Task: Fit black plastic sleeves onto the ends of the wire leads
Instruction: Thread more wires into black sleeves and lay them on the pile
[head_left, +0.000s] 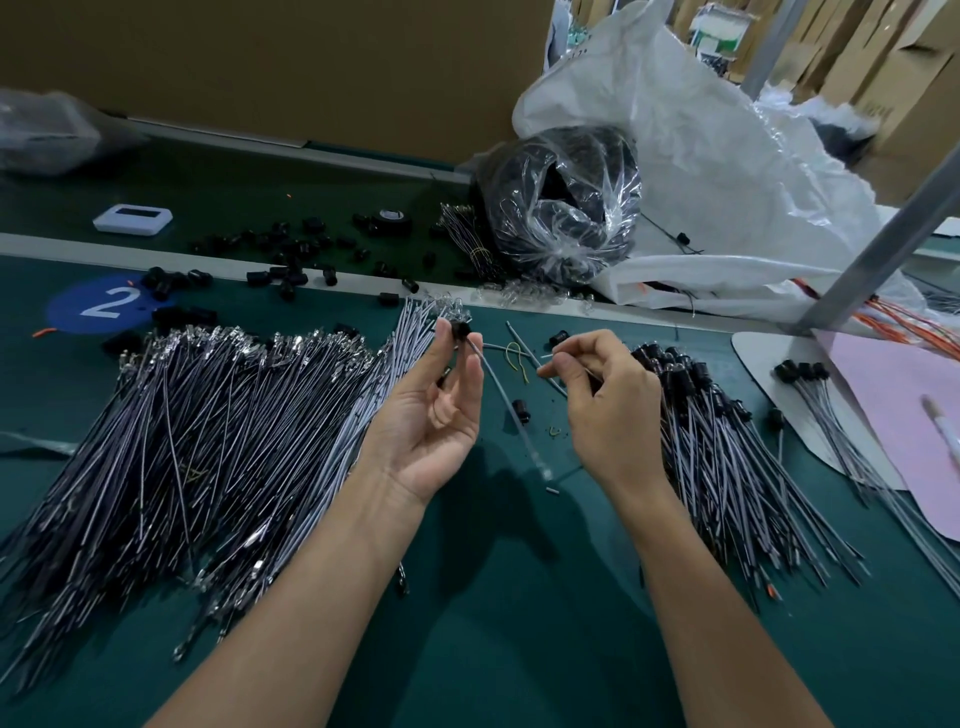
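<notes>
Dark green counter (519, 613) fills the foreground. Brown board wall (260, 62) spans 10 to 12 o'clock. Cardboard boxes (883, 67) stacked at 1 o'clock. Grey metal post (883, 244) slants at 3 o'clock.

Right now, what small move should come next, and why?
Probably the left hand should lay its lead on the sleeved pile to the right. It pinches a black sleeve with a grey wire hanging from it to the table, so this one looks fitted. The right hand pinches a thin wire end, seemingly the next lead.
</notes>
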